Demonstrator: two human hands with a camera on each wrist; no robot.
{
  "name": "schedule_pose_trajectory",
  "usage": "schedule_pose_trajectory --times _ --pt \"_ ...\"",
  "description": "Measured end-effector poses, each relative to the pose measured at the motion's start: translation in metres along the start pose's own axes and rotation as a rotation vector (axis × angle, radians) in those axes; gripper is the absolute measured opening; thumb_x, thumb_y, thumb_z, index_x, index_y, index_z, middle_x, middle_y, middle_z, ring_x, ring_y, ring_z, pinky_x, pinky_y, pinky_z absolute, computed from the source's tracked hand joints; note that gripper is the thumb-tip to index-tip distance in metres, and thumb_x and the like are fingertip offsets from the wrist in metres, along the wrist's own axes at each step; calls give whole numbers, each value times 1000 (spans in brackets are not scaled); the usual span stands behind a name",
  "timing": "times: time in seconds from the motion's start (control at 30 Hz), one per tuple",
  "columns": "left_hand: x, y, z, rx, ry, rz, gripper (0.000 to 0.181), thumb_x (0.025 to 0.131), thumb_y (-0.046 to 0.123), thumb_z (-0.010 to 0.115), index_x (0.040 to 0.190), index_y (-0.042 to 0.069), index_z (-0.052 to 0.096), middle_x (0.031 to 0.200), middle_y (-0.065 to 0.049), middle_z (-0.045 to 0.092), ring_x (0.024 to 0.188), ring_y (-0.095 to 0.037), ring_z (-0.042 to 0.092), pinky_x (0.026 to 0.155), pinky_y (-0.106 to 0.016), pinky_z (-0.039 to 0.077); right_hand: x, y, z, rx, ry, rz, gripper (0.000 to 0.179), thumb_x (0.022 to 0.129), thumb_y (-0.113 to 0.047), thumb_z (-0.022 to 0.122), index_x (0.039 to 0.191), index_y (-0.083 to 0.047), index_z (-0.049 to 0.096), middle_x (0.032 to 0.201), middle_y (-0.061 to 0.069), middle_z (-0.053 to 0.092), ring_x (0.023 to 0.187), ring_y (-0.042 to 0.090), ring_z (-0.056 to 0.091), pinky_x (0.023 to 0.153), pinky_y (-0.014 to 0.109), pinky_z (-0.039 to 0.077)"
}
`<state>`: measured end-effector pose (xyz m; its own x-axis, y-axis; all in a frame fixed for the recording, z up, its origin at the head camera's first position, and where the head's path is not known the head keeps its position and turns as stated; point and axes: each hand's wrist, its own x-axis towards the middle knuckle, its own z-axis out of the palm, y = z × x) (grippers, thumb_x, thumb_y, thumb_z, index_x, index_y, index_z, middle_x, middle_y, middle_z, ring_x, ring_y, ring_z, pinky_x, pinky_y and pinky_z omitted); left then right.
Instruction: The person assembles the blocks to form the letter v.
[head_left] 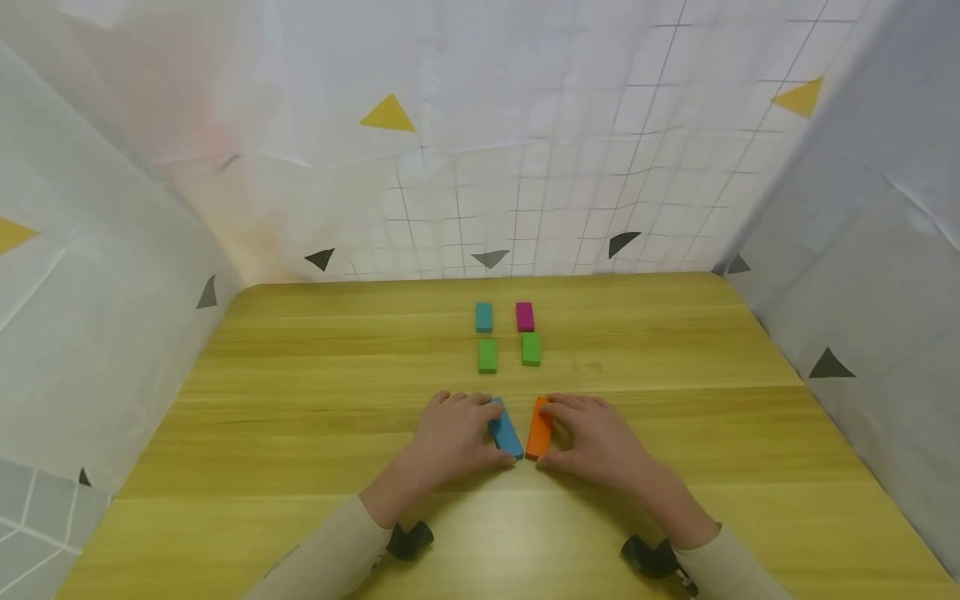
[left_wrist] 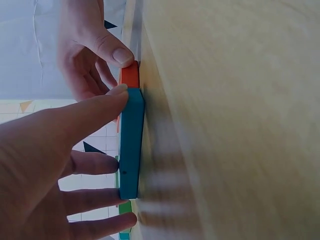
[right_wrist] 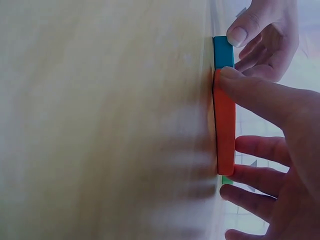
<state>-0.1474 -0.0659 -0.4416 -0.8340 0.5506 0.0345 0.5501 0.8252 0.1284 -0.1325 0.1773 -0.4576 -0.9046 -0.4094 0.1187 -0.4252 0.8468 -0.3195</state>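
Near the table's middle, my left hand (head_left: pixel 453 437) holds a flat blue block (head_left: pixel 506 433) by its ends, thumb at the near end and fingers at the far one. Opposite it, my right hand (head_left: pixel 603 442) grips an orange block (head_left: pixel 539 433) in the same way. The two blocks lie angled, their near ends close together and their far ends spread apart. In the left wrist view the blue block (left_wrist: pixel 131 145) shows its long side low along the tabletop. The right wrist view shows the orange block (right_wrist: pixel 225 125) with the thumb on its near end.
Beyond the hands, two green blocks (head_left: pixel 487 356) stand side by side, with a teal block (head_left: pixel 484 317) and a magenta block (head_left: pixel 525 317) behind them. White sheeting (head_left: pixel 480 192) with triangle marks encloses the wooden table (head_left: pixel 300 358) at the back and sides.
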Motion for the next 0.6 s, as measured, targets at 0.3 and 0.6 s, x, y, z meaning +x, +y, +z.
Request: schedule_pose_trajectory --times 0.3,0.6 --pt "-1 0 0 -4 10 8 61 78 71 68 121 27 65 131 1 65 114 -23 64 105 -53 44 0 -3 -1 -13 -1 -5 72 70 -55 83 128 -16 65 137 8 62 128 30 56 110 55 38" --pt "0 -1 1 -6 16 12 61 77 71 69 121 27 65 132 1 65 115 -23 64 104 -52 45 1 -2 0 -18 5 -13 70 70 -55 83 125 -16 65 136 8 63 128 30 56 110 54 38"
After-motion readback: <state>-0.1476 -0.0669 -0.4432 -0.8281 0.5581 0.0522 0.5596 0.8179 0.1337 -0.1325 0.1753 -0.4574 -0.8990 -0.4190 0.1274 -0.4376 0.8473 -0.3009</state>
